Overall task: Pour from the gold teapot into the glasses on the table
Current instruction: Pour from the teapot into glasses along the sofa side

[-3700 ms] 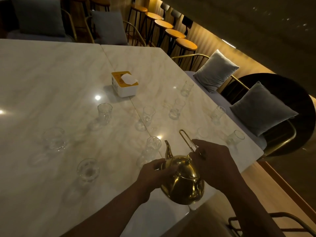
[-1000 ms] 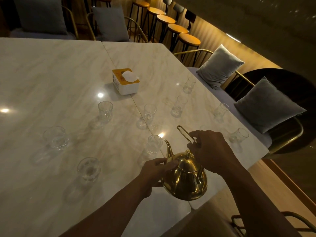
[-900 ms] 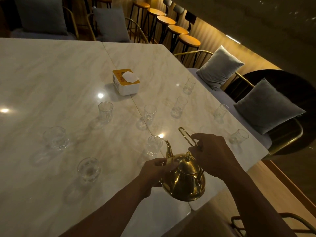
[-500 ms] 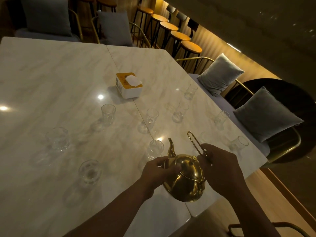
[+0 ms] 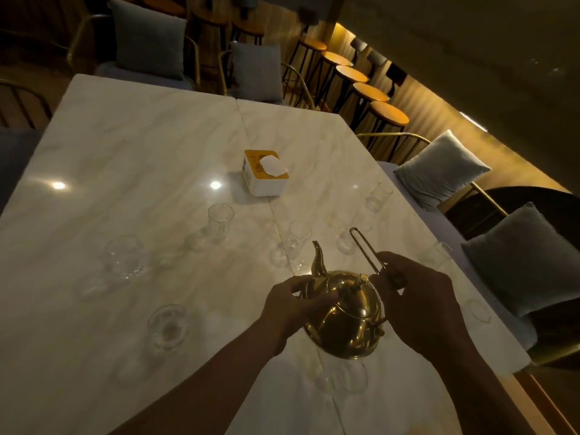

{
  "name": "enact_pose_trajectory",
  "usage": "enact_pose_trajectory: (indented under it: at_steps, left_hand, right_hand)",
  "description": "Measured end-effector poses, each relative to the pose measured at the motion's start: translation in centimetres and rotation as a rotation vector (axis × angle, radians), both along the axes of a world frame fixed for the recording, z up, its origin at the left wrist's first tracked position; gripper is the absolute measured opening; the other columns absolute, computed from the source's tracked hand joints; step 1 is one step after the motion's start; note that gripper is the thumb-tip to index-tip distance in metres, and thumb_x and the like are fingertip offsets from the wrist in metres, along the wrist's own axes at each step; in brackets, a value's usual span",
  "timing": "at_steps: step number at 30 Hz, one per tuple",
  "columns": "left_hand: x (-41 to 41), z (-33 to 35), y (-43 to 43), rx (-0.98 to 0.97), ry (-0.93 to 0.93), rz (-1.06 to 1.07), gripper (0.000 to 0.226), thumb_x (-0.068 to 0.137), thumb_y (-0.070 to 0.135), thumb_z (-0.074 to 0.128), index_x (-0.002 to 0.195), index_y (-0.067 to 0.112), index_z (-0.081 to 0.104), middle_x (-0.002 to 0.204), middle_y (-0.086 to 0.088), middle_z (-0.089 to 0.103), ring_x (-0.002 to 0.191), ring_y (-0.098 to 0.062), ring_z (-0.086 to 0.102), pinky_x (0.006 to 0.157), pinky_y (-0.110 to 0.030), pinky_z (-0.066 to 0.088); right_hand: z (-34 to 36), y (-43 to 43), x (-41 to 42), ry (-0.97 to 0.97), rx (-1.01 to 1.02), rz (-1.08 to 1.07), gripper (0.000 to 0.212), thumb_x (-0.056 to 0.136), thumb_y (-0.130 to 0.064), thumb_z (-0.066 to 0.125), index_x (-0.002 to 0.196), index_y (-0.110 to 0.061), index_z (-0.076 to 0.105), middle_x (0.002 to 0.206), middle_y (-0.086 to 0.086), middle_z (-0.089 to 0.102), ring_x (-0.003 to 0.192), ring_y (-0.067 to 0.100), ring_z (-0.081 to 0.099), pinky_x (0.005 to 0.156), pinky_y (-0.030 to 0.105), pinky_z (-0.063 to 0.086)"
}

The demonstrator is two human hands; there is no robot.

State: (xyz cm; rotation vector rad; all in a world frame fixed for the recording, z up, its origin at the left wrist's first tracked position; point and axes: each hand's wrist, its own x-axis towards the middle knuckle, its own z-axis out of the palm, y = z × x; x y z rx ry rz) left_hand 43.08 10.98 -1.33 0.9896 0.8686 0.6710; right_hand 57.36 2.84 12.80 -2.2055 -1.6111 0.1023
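I hold the gold teapot (image 5: 348,315) above the near part of the marble table (image 5: 141,171), its spout pointing away from me. My right hand (image 5: 420,306) grips its thin wire handle. My left hand (image 5: 295,306) presses against the pot's left side below the spout. Several clear glasses stand scattered on the table: one (image 5: 220,219) ahead of the pot to the left, one (image 5: 298,235) just beyond the spout, one (image 5: 168,326) to my left, one (image 5: 351,376) under the pot near me.
A white and yellow tissue box (image 5: 265,175) sits mid-table. Grey cushions (image 5: 439,167) lie on seats along the right edge, and more cushioned chairs (image 5: 147,39) stand at the far end. Round stools (image 5: 387,113) line the back right wall.
The view has tipped down and pulled back, showing more of the table. The teapot has risen a little and stays held in both hands, with a glass now showing beneath it.
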Motion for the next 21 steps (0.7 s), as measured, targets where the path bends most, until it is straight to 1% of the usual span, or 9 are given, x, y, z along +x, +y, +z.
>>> enact_pose_trajectory:
  at_steps: [2, 4, 5, 8, 10, 11, 14, 18, 21]
  left_hand:
    - [0.6, 0.1, 1.2, 0.038, 0.017, 0.068, 0.04, 0.051, 0.053, 0.09, 0.087, 0.048, 0.073, 0.106, 0.017, 0.067, 0.108, -0.014, 0.062, 0.094, -0.048, 0.054]
    - [1.2, 0.1, 2.4, 0.063, 0.046, 0.15, 0.056, 0.048, 0.058, 0.089, 0.1, 0.043, 0.072, 0.112, 0.016, 0.066, 0.113, -0.014, 0.059, 0.097, -0.048, 0.052]
    - [1.4, 0.1, 3.0, 0.061, 0.053, 0.19, 0.061, 0.048, 0.059, 0.088, 0.104, 0.04, 0.071, 0.114, 0.017, 0.065, 0.114, -0.014, 0.058, 0.097, -0.048, 0.052]
    - [2.0, 0.4, 4.4, 0.018, 0.043, 0.31, 0.07, 0.049, 0.061, 0.087, 0.112, 0.04, 0.066, 0.122, 0.013, 0.062, 0.115, -0.017, 0.057, 0.094, -0.048, 0.054]
    - [2.3, 0.4, 5.2, 0.021, 0.044, 0.386, 0.074, 0.051, 0.062, 0.086, 0.117, 0.041, 0.063, 0.126, 0.01, 0.061, 0.116, -0.019, 0.058, 0.093, -0.049, 0.055]
    - [2.3, 0.5, 5.7, 0.024, 0.05, 0.424, 0.069, 0.053, 0.06, 0.086, 0.116, 0.042, 0.063, 0.123, 0.011, 0.062, 0.115, -0.018, 0.059, 0.093, -0.048, 0.055]
    - [1.9, 0.3, 7.1, 0.025, 0.068, 0.514, 0.038, 0.065, 0.049, 0.084, 0.099, 0.05, 0.067, 0.107, 0.018, 0.067, 0.107, -0.012, 0.062, 0.09, -0.042, 0.056]
    - [0.8, -0.3, 9.1, 0.014, 0.096, 0.567, 0.039, 0.07, 0.046, 0.082, 0.107, 0.043, 0.069, 0.113, 0.009, 0.07, 0.107, -0.018, 0.066, 0.09, -0.047, 0.057]
    - [-0.1, -0.7, 10.3, -0.011, 0.099, 0.577, 0.029, 0.074, 0.042, 0.079, 0.102, 0.041, 0.072, 0.106, 0.008, 0.073, 0.1, -0.016, 0.07, 0.079, -0.037, 0.061]
  right_hand:
    - [0.0, 2.0, 1.1, 0.01, 0.009, 0.072, 0.039, 0.09, -0.015, 0.071, 0.128, -0.015, 0.065, 0.098, -0.001, 0.074, 0.083, 0.006, 0.061, 0.072, 0.011, 0.044]
    - [-0.1, 4.3, 2.0, 0.018, 0.028, 0.174, 0.035, 0.089, -0.016, 0.072, 0.124, -0.013, 0.068, 0.091, -0.002, 0.074, 0.082, 0.011, 0.066, 0.077, 0.026, 0.056]
    - [-0.1, 5.5, 2.4, 0.024, 0.037, 0.209, 0.035, 0.089, -0.016, 0.072, 0.124, -0.013, 0.068, 0.091, -0.001, 0.074, 0.083, 0.015, 0.068, 0.078, 0.029, 0.056]
    - [-0.4, 9.1, 3.1, 0.031, 0.046, 0.298, 0.037, 0.092, -0.018, 0.069, 0.128, -0.016, 0.065, 0.099, 0.0, 0.075, 0.087, 0.017, 0.069, 0.078, 0.026, 0.051]
    - [-0.7, 11.5, 3.4, 0.001, 0.045, 0.379, 0.039, 0.093, -0.021, 0.068, 0.132, -0.018, 0.063, 0.102, 0.0, 0.075, 0.089, 0.018, 0.07, 0.079, 0.028, 0.052]
    - [-0.8, 12.6, 3.4, -0.007, 0.04, 0.414, 0.04, 0.093, -0.022, 0.068, 0.132, -0.019, 0.062, 0.104, 0.0, 0.075, 0.09, 0.019, 0.07, 0.08, 0.03, 0.053]
    - [-1.0, 15.8, 3.1, 0.0, 0.026, 0.506, 0.039, 0.093, -0.023, 0.068, 0.132, -0.02, 0.063, 0.106, 0.001, 0.076, 0.093, 0.021, 0.071, 0.082, 0.032, 0.055]
    - [-1.9, 19.7, 2.1, 0.025, 0.015, 0.604, 0.036, 0.094, -0.025, 0.067, 0.129, -0.022, 0.064, 0.105, 0.001, 0.076, 0.091, 0.021, 0.071, 0.082, 0.033, 0.056]
    - [-3.0, 22.3, 1.3, 0.042, -0.011, 0.639, 0.036, 0.094, -0.027, 0.067, 0.129, -0.023, 0.063, 0.105, 0.0, 0.075, 0.09, 0.019, 0.071, 0.079, 0.027, 0.052]
